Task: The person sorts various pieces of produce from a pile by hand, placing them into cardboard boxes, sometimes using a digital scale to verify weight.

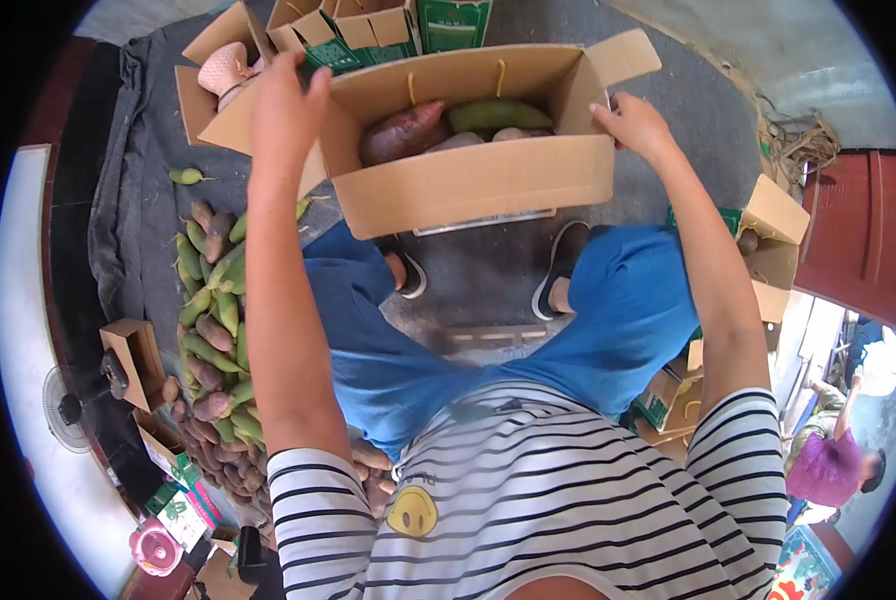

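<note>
In front of me is an open cardboard box (473, 190) with two yellow cord loops on its far wall. Inside it lie a reddish, thick root vegetable (403, 133), a long green radish (498, 115) and some paler roots partly hidden by the near wall. My left hand (290, 105) is at the box's left end, fingers curled over its flap. At the right end, my right hand (633, 122) pinches the side edge between thumb and fingers. A flat, pale-edged thing (483, 222) shows under the box.
Left of me, green radishes (213, 290) and brownish roots (223, 450) lie piled on dark cloth (138, 200). More cartons (373, 30) stand beyond the box, others (773, 240) on my right. A fan (66, 408) stands far left. Another person (828, 460) is far right.
</note>
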Tool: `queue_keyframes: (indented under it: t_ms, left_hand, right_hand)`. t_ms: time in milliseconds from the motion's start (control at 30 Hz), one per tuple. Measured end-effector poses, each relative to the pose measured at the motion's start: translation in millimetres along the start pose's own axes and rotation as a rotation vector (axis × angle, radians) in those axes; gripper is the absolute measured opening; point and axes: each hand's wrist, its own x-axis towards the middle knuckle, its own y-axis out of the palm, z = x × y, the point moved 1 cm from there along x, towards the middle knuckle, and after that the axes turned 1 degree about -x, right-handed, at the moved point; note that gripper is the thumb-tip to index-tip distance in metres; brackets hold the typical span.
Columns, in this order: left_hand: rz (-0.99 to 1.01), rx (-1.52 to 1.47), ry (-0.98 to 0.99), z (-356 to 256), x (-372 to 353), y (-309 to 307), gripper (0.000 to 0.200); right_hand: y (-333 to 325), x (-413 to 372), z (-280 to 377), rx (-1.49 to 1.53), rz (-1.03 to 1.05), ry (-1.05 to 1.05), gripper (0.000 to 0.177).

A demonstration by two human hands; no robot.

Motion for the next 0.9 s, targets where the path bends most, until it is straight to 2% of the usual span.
queue_keyframes:
  t_ms: [67, 167, 267, 367, 467, 567, 667, 767, 900]
  left_hand:
    - [0.145, 0.126, -0.108, 0.2, -6.9, 5.2, 0.050]
    - [0.351, 0.240, -0.214, -2.6, -12.7, 5.4, 0.059]
    - [0.421, 0.304, -0.268, -2.7, -11.0, 5.8, 0.056]
    - [0.456, 0.329, -0.281, 3.0, -16.1, 11.3, 0.051]
    - [0.488, 0.346, -0.264, 14.5, -18.5, 21.1, 0.046]
    - [0.513, 0.305, -0.276, 14.9, -17.7, 23.2, 0.048]
    - [0.490, 0.263, -0.267, 20.3, -16.2, 23.6, 0.049]
    - [0.412, 0.272, -0.271, 21.5, -17.5, 23.9, 0.048]
    - [0.321, 0.335, -0.231, 6.6, -17.3, 15.4, 0.043]
  right_hand:
    - [-1.4, 0.2, 4.2, 0.016, 0.011, -0.030, 0.043]
    - [-8.8, -10.6, 13.4, -0.257, -0.085, -0.066, 0.039]
    - [-33.9, -34.9, 37.7, -0.353, -0.333, -0.131, 0.033]
    - [-32.6, -33.6, 41.8, -0.211, -0.731, -0.425, 0.036]
    - [-14.3, -6.0, 26.4, -0.293, -0.817, -0.424, 0.045]
    - [3.3, 17.6, 4.0, -0.117, -0.458, -0.176, 0.052]
    - [7.9, 31.2, -10.6, 0.144, -0.235, -0.156, 0.059]
    - [10.9, 32.4, -11.5, 0.121, -0.184, -0.181, 0.063]
    - [-1.8, 15.1, -2.3, 0.014, -0.317, -0.126, 0.069]
